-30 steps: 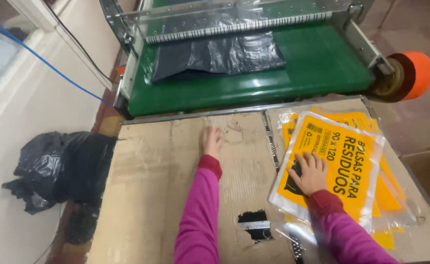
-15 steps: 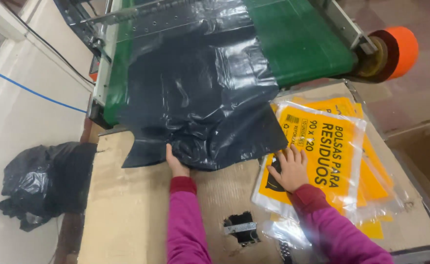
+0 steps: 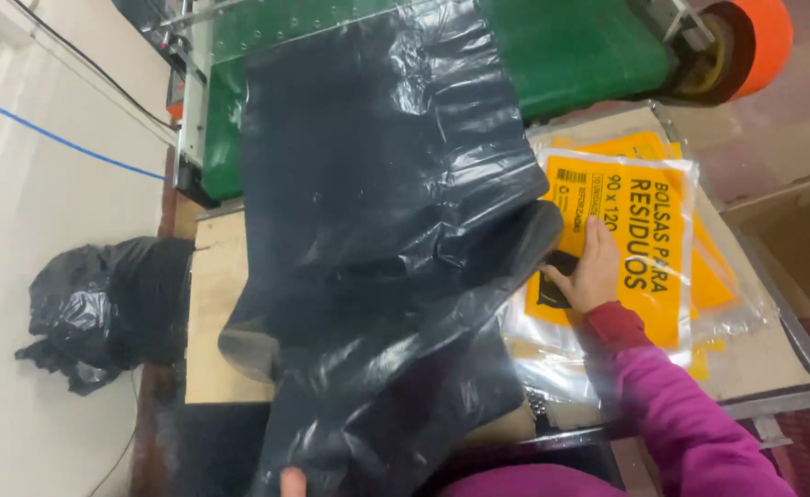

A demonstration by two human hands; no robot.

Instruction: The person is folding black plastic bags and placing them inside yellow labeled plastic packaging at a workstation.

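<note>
Right hand [image 3: 591, 269] lies flat, fingers stretched out and together, palm pressed down on the top packet [image 3: 630, 248] of the stack. It grips nothing, just pins the packet in place. That packet is a clear plastic sleeve with a rectangular yellow-orange label bearing black print and a small barcode at its upper left corner. Under it, more yellow-orange packets [image 3: 713, 281] fan out at the right edge; at least two more show, though the exact count is hard to tell.

A big black plastic sheet [image 3: 377, 212] runs from the green conveyor belt [image 3: 580, 46] down across the cardboard-covered table [image 3: 216, 322] and over the near edge. Glossy, creased, one long piece, its right fold touching the labelled packet just beside the right hand's fingertips.

Left hand [image 3: 292, 480]: only a fingertip or knuckle peeks out at the bottom edge under the black sheet, so I cannot tell how open it is, though it meets the sheet.

One orange roll [image 3: 762, 41] sits at the far right end of the conveyor. One crumpled black bag [image 3: 101, 308] lies on the floor left of the table, beside the white wall with a blue cable [image 3: 55, 138].
</note>
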